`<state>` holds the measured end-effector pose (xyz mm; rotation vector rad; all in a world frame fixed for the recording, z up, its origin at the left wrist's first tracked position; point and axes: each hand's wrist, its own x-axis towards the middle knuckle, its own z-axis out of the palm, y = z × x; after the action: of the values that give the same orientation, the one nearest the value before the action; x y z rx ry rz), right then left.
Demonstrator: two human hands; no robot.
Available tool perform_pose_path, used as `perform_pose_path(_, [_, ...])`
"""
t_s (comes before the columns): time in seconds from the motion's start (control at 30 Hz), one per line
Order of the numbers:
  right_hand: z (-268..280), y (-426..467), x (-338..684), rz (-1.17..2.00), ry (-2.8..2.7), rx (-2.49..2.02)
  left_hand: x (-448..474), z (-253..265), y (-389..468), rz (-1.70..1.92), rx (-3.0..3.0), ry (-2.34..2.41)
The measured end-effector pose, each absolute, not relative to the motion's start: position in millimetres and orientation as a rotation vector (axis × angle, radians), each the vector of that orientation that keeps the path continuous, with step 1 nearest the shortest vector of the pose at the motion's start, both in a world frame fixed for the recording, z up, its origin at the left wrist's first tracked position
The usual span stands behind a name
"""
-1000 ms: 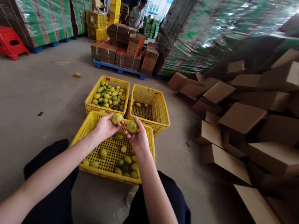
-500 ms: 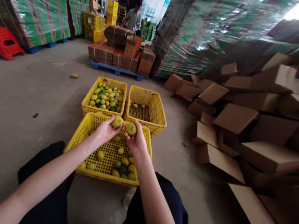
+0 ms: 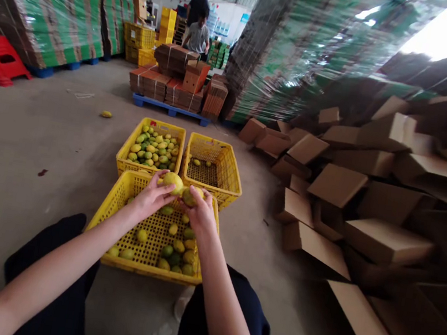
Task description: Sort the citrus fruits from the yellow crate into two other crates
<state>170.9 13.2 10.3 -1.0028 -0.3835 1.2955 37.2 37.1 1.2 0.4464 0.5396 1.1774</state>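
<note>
While left hand holds yellow fruit above near crate, fingers curled partway round it, right hand has fingers round second fruit just beside. Risk: shallow grip could let either slip; knock between fruits could cause bruising.

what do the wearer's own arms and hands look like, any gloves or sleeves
The left hand and right hand wear no gloves. The left forearm and right forearm are bare, with no sleeve in view. No watch or bracelet shows on either wrist; rings are too small to tell.
</note>
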Motion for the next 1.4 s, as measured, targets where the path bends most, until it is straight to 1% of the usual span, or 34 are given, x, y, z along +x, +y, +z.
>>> perform_pose_path(0.17, [9, 9, 173, 1.108, -0.827, -0.982, 23, 3, 33, 1.192, 0.697, 0.601])
perform_pose_path(0.33, [10, 10, 180, 0.892, -1.006, -1.039, 20, 10, 32, 1.389, 1.036, 0.704])
perform_pose_path(0.4, [13, 10, 183, 0.865, -1.078, -1.037, 22, 13, 32, 1.404, 1.107, 0.681])
perform_pose_path(0.5, [20, 8, 186, 0.976, -1.164, -0.982, 22, 15, 32, 1.386, 1.169, 0.670])
perform_pose_path(0.63, [29, 3, 189, 1.152, -1.113, -0.931, 18, 16, 34, 1.359, 1.163, 0.642])
perform_pose_path(0.77, [33, 1, 192, 1.293, -1.004, -0.923, 12, 20, 36, 1.200, 1.027, 0.590])
perform_pose_path(0.9, [27, 2, 185, 1.307, -0.908, -1.036, 15, 19, 36, 1.046, 0.919, 0.546])
perform_pose_path(1.07, [14, 1, 165, 1.195, -0.750, -1.204, 25, 9, 37, 0.941, 0.759, 0.470])
perform_pose_path(1.13, [14, 1, 162, 1.266, -0.663, -1.145, 28, 6, 38, 0.991, 0.656, 0.471])
perform_pose_path(1.3, [18, 9, 165, 1.506, -0.529, -0.773, 34, 4, 42, 1.069, 0.291, 0.388])
perform_pose_path(1.4, [13, 15, 166, 1.531, -0.505, -0.619, 39, 1, 44, 1.131, 0.171, 0.361])
